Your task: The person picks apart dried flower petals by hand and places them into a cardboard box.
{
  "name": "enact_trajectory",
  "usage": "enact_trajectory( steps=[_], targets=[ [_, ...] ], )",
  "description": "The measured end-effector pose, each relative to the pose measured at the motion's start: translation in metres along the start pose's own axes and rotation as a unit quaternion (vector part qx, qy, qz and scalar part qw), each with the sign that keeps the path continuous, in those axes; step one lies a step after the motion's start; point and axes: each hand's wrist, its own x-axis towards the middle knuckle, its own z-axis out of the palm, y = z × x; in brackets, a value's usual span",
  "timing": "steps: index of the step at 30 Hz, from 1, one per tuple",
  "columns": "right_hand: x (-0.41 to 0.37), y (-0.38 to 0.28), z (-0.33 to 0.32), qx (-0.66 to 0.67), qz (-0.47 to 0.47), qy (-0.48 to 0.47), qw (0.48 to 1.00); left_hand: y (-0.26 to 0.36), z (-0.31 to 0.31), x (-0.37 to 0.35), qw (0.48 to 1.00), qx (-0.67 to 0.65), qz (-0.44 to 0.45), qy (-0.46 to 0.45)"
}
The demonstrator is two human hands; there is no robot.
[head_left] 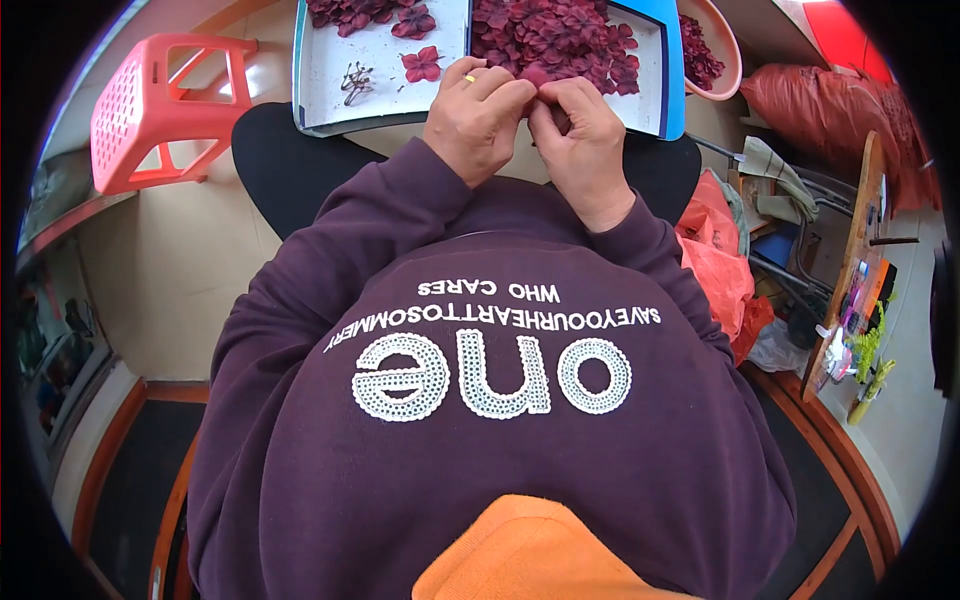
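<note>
My left hand [478, 118] and my right hand [578, 135] meet over the near edge of a blue-rimmed white tray [650, 60]. Both are closed in a pinch on a small dark red petal piece [535, 76] between the fingertips; most of it is hidden by the fingers. Behind my hands lies a heap of dark red fabric flowers [550, 35] in the tray's right part. The left part holds more flowers [350, 14], a single flower [421, 64] and a few thin dark stems [356, 83].
A pink plastic stool [130, 115] stands at the left. A pink bowl [733, 65] with red petals sits right of the tray. Farther right are red bags [820, 110], a folding metal frame and a wooden board [855, 240] with small items.
</note>
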Motion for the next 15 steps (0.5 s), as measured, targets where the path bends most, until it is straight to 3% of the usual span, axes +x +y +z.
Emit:
enact_trajectory(
  steps=[4, 6, 8, 14, 15],
  targets=[
    [0.001, -0.007, -0.002, 0.056, 0.035, 0.024, 0.998, -0.001, 0.001, -0.003, 0.998, -0.040, 0.025, 0.049],
    [0.003, -0.008, -0.002, 0.094, 0.056, 0.030, 0.994, 0.006, 0.004, -0.004, 0.979, -0.160, -0.105, 0.070],
    [0.003, -0.008, -0.002, 0.131, 0.078, 0.035, 0.988, 0.012, 0.005, -0.004, 0.928, -0.276, -0.234, 0.089],
    [0.002, -0.008, -0.004, 0.081, 0.092, 0.003, 0.992, 0.013, 0.005, -0.002, 0.911, -0.299, -0.272, 0.082],
    [0.001, -0.007, -0.004, 0.073, 0.088, -0.002, 0.993, 0.012, 0.004, -0.001, 0.936, -0.248, -0.241, 0.064]
  ],
)
